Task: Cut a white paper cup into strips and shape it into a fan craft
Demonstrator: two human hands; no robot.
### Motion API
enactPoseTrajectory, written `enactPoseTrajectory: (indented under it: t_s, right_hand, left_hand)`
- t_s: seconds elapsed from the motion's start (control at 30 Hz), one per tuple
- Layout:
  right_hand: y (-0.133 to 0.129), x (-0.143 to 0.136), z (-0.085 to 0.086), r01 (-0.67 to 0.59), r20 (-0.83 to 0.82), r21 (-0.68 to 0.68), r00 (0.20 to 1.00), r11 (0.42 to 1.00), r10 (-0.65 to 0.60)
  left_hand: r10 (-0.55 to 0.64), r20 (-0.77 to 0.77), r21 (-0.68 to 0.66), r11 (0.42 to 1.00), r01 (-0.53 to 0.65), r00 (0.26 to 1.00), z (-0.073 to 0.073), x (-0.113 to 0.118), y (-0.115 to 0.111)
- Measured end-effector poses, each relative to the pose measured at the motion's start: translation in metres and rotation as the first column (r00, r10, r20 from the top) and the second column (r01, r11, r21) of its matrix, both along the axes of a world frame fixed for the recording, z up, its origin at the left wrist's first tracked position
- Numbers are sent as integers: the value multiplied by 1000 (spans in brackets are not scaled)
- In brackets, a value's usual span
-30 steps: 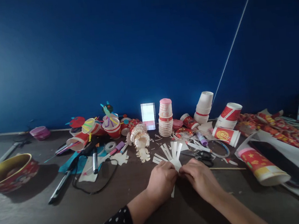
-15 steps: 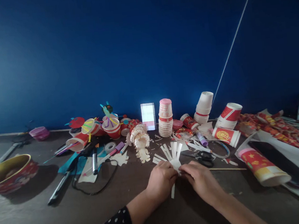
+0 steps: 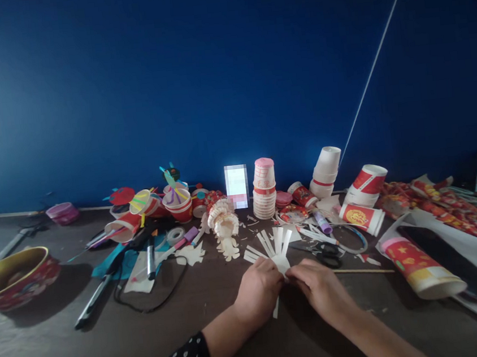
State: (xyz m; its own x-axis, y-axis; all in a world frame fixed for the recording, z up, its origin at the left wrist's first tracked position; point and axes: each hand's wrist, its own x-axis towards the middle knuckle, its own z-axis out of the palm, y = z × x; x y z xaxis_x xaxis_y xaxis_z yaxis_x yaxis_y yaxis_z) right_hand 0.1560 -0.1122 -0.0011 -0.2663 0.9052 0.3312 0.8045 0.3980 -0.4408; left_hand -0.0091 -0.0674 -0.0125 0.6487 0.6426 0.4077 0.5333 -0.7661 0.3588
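Note:
A white paper piece (image 3: 281, 262) with a round middle and several cut strips fanning outward is between my hands, low in the centre of the head view. My left hand (image 3: 259, 290) is closed on its left side, fingers bent. My right hand (image 3: 318, 286) pinches its lower right edge, the fingertips close to those of my left hand. One strip points down below my hands. The fingertips partly hide the paper's lower edge. Black scissors (image 3: 328, 255) and a thin wooden stick (image 3: 365, 271) lie just right of the paper.
Upside-down stacked cups (image 3: 264, 190) stand behind the paper. A decorated red cup (image 3: 420, 266) and a black phone (image 3: 456, 263) lie at the right. At the left are a red and gold bowl (image 3: 19, 281), a black marker (image 3: 150, 259) and a black cord (image 3: 166, 299).
The view has shifted very slightly. Both hands keep nearly the same pose on the paper; the right fingers have moved a little.

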Motion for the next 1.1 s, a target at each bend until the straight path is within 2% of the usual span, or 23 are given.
enactPoseTrajectory:
  t_s: [0.47, 0.67, 0.9, 0.97, 1.1]
  right_hand:
    - [-2, -3, 2, -3, 24, -8, 1000, 1000, 3]
    - [-1, -3, 2, -17, -1, -6, 1000, 1000, 17]
    - [-1, 0, 8, -48, -1, 44, 999, 998, 48]
    - [1, 7, 8, -1, -27, 103, 1000, 995, 4]
    - [4, 32, 6, 182, -67, 167, 983, 969, -173]
  left_hand:
    - [-46, 45, 111, 993, 41, 998, -5, 2, 3]
    - [-30, -27, 119, 992, 33, 999, -9, 3, 6]
    - [-10, -60, 51, 999, 13, 998, 1, 1, 2]
    - [8, -37, 2, 1000, -8, 999, 4, 1, 1]
    - [56, 20, -69, 996, -55, 998, 5, 2, 1]
